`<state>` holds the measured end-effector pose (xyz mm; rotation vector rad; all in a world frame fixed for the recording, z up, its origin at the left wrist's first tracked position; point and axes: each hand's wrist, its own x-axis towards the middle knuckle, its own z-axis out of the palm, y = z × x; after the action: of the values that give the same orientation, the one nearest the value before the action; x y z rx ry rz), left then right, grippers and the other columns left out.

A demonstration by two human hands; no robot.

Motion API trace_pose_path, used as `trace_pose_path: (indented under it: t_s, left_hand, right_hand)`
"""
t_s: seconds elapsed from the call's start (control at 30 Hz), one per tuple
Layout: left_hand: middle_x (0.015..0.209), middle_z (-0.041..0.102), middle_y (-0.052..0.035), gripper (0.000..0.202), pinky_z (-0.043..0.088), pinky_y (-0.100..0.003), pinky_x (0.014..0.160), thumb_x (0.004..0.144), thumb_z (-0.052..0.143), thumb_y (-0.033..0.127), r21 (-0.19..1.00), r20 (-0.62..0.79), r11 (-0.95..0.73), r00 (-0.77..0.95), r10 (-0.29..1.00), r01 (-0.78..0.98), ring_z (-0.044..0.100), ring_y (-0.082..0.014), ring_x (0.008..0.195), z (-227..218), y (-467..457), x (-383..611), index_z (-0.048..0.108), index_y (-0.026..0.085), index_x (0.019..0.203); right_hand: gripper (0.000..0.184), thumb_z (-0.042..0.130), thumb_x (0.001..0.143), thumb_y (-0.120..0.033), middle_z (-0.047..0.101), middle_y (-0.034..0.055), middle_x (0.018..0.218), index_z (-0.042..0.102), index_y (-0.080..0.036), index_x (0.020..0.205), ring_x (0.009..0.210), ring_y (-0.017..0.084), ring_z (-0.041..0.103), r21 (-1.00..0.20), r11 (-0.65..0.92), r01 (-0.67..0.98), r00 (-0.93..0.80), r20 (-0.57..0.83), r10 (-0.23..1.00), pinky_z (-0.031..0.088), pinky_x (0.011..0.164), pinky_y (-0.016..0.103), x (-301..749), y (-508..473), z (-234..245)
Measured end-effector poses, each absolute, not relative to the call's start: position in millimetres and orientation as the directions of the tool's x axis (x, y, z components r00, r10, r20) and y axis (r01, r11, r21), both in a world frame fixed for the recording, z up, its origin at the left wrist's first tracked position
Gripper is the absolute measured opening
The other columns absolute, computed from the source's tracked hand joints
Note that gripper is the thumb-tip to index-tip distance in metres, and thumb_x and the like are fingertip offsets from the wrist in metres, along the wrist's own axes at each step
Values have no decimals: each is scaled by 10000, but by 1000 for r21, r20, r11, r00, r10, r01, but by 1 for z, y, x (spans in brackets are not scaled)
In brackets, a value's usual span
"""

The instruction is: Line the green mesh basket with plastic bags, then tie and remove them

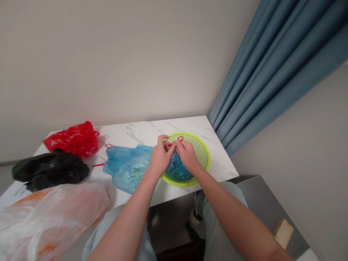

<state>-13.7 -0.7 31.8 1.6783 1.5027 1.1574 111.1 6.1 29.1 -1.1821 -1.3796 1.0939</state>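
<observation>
A round yellow-green plastic basket [206, 159] stands on the white marbled table, with a dark blue plastic bag [178, 169] inside it. Over the basket, my left hand [161, 154] and my right hand [186, 154] meet, both pinching the red drawstring [172, 144] of that bag. A small red loop rises above my right fingertips. Left of my left hand, a light blue plastic bag [127, 166] lies flat with its own red drawstring ends sticking out to the left.
A crumpled red bag [73, 139] and a black bag [50, 169] lie on the left of the table [220, 159]. Nearest me at left is a large white translucent bag [59, 217] with orange patches. A wall backs the table; a blue curtain [261, 79] hangs at right.
</observation>
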Motion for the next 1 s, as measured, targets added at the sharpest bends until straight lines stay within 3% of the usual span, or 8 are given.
trace_pose_path:
  t_s: [0.2,0.3,0.6,0.7,0.83,1.0]
  left_hand:
    - [695,555,34,218,395,-239,619,899,556,411,869,268,-240,-3,963,433,513,-121,620,31,-1,-14,539,209,820]
    - [739,568,26,198,412,-241,652,897,561,392,861,291,-272,21,956,430,536,-126,669,32,-2,-14,539,209,826]
    - [869,660,-1,123,465,-249,718,888,564,273,843,331,-366,155,931,395,613,-142,782,37,-5,-12,593,222,996]
    - [869,690,-9,116,475,-269,743,893,541,255,824,335,-349,111,935,447,628,-151,770,36,-4,-14,640,214,937]
    - [832,690,-5,129,479,-268,723,874,540,232,828,338,-290,-14,941,480,627,-150,723,34,-2,-18,642,207,947]
    - [780,663,12,158,458,-252,675,875,533,240,825,347,-263,-81,934,500,598,-136,657,34,-1,-20,645,218,984]
  right_hand:
    - [323,480,907,-453,450,-47,581,519,-210,697,539,117,411,-991,127,49,36,129,991,338,528,247,112,11,26]
    - [268,494,893,-443,482,-42,616,547,-209,775,568,122,448,-994,112,4,71,112,991,376,548,243,113,15,22]
    - [281,546,862,-442,486,-43,590,500,-214,703,520,115,446,-997,66,-50,14,65,998,354,488,242,114,16,20]
    - [219,522,874,-435,479,-68,552,489,-233,796,471,116,445,-996,-5,-91,10,-6,1000,354,465,241,114,15,21]
    - [162,499,832,-286,528,-89,583,441,-262,982,486,131,487,-990,-37,-135,-7,-36,999,391,491,239,112,14,19]
    - [110,525,721,-179,520,-45,680,437,-240,745,658,140,513,-983,168,68,-103,161,982,432,632,256,115,12,18]
